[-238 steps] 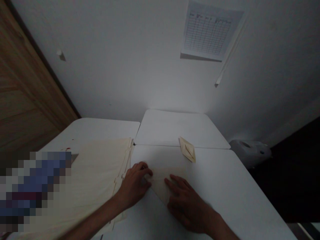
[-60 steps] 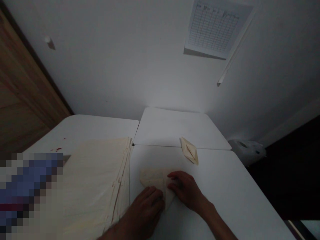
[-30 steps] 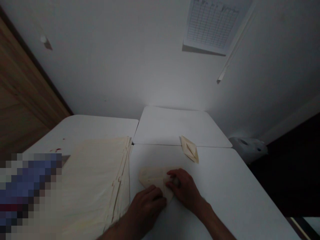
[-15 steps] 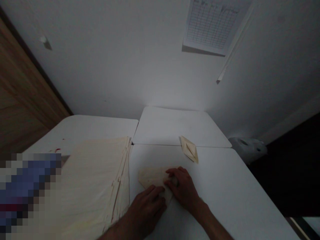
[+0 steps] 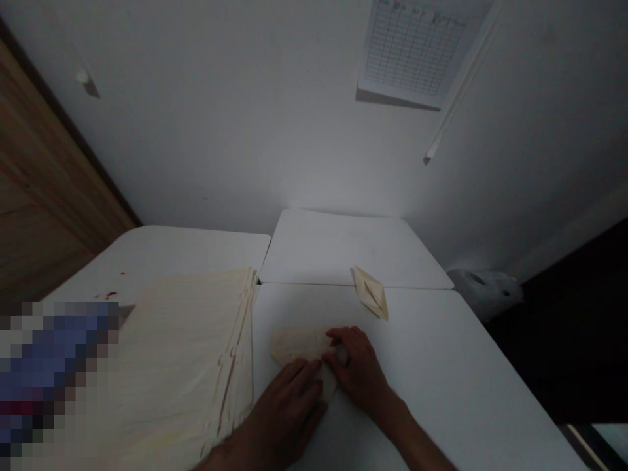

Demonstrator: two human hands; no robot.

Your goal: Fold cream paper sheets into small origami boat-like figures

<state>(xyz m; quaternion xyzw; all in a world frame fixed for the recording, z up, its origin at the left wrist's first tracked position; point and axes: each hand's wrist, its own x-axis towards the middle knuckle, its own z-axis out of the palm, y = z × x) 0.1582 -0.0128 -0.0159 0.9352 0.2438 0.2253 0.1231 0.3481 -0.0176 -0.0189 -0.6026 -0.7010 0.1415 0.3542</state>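
The left hand (image 5: 289, 400) lies flat, fingers together, pressing the lower edge of a folded cream paper (image 5: 298, 345), a pointed shape on the white table (image 5: 392, 340). The right hand (image 5: 358, 371) curls over its fold; any pinch is hidden. A stack of cream sheets (image 5: 186, 353) lies left, a small paper boat (image 5: 371, 293) beyond.

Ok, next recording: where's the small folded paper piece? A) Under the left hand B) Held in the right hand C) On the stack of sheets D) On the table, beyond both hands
D: the small folded piece lies on the table, beyond the sheet under the left hand and right hand, touching neither.
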